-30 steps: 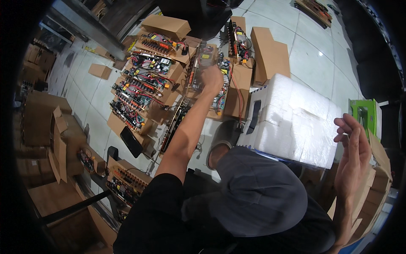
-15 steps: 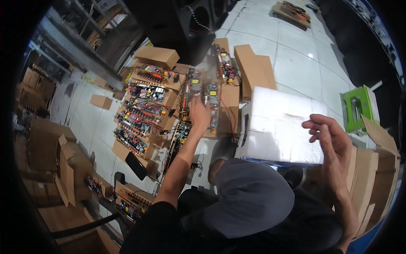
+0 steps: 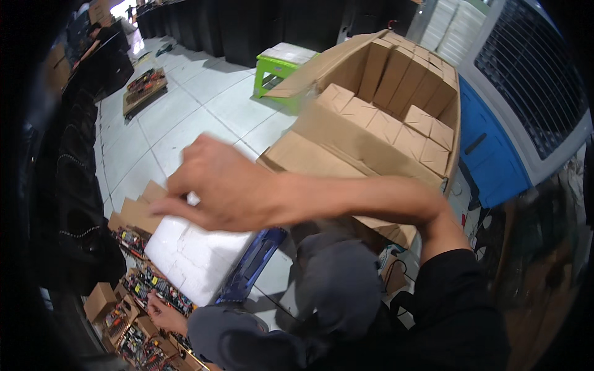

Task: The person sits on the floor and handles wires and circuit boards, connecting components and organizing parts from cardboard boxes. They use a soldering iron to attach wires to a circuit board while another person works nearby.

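Note:
My left hand [image 3: 166,314] is low at the left, its fingers bent together over the row of circuit boards [image 3: 148,281], which carry yellow labels and wires. What those fingers hold, if anything, is too small to make out. Across the middle stretches my right arm, and my right hand [image 3: 219,182] hangs above the white foam block [image 3: 198,256], somewhat blurred. Its thumb and fingers are bent but apart, with a pale gap between them and no object visible there. The foam lies on a blue crate [image 3: 250,266].
A large open carton [image 3: 371,154] holding several small brown boxes [image 3: 396,133] stands ahead to the right. Beyond are a green stool [image 3: 275,71], a low wooden board with parts [image 3: 145,89] and a blue cabinet [image 3: 495,154]. Another person [image 3: 96,40] is far at the left.
The view has swung right, bringing the large carton into full sight. My right arm now reaches leftward over the foam block. My left hand stays by the circuit boards.

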A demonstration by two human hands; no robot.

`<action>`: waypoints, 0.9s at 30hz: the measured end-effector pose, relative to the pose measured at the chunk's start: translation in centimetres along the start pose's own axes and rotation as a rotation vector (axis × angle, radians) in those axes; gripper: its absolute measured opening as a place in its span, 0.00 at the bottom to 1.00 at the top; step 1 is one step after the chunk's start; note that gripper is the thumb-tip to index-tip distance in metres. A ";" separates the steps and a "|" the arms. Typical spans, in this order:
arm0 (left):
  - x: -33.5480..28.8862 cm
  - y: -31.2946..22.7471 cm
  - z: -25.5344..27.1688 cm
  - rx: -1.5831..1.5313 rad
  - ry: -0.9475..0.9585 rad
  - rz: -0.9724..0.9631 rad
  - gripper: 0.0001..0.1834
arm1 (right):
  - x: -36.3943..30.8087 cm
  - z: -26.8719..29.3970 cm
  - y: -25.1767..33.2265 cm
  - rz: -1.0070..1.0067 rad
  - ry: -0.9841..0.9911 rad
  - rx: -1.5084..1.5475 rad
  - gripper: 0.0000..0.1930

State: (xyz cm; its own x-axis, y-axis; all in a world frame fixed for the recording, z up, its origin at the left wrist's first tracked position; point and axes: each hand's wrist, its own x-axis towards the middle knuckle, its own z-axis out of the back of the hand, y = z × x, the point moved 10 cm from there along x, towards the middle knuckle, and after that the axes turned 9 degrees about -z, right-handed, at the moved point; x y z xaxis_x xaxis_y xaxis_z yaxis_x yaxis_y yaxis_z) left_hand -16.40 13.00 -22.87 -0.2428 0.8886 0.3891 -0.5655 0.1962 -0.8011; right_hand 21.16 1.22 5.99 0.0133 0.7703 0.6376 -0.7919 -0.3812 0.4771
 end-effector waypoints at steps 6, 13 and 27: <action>0.8 -6.9 -1.1 -0.153 -0.029 -0.242 0.17 | -6.3 17.4 -17.8 -0.461 0.221 -0.767 0.14; 0.2 -9.9 -3.8 -0.057 0.146 -0.294 0.15 | -24.6 43.2 -35.6 -1.334 0.097 -1.296 0.24; 3.3 -1.8 -3.4 -0.022 0.308 -0.167 0.17 | -28.6 49.8 -47.6 -1.302 0.293 -1.468 0.39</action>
State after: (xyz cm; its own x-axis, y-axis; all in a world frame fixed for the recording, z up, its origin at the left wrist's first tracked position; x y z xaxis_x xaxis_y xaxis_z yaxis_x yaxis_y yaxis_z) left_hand -13.47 16.99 -21.66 0.1028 0.9260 0.3633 -0.5593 0.3558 -0.7487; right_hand 88.90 -28.14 -4.81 0.9351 0.2904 0.2032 -0.1970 0.9024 -0.3831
